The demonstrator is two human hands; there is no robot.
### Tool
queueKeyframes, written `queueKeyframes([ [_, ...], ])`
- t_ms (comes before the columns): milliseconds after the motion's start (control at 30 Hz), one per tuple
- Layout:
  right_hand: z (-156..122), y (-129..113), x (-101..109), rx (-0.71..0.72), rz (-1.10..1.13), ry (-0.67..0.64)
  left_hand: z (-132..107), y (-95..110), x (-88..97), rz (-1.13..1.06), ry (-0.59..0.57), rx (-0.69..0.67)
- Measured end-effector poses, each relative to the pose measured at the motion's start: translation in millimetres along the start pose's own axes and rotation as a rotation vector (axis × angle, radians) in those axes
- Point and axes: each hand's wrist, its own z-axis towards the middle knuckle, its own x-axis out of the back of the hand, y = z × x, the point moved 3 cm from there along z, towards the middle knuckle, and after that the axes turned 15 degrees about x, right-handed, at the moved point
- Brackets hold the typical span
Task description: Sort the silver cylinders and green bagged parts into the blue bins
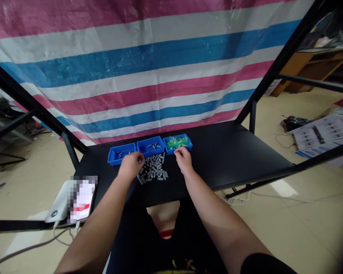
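Note:
My left hand (130, 166) is closed over the left edge of a loose pile of small grey and silver cylindrical pieces (153, 168). Its thumb and fingertips pinch together, with a dark spot between them too small to name. Thumb and forefinger of my right hand (184, 160) also meet in a pinch, at the front of the right blue bin (190, 148); whatever lies between them cannot be made out. That bin holds green pieces with clear plastic (177, 142). A few small grey pieces lie in the middle blue bin (143, 147) and in the left blue bin (112, 156).
The bins stand in a row at the back of the black table (228, 152), before a striped sheet (160, 83). A phone (84, 194) and a white power bank (60, 201) with cables lie at the left edge. Black frame posts (253, 116) rise at both sides.

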Motion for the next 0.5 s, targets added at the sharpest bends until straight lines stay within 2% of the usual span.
queueKeyframes([
  [67,0.1,-0.9,-0.3,-0.008,0.004,0.0,8.5,-15.2,18.6,-0.021,0.113,0.093],
  [167,0.1,-1.3,-0.3,-0.001,-0.001,-0.009,22.8,-40.6,32.4,0.024,0.134,0.204],
  [333,-0.3,-0.6,0.0,0.003,-0.005,-0.019,38.1,-68.2,30.4,0.03,0.098,0.282],
  [500,-0.1,-0.9,0.1,0.0,-0.006,-0.017,40.6,-68.7,28.0,0.062,0.065,0.275],
])
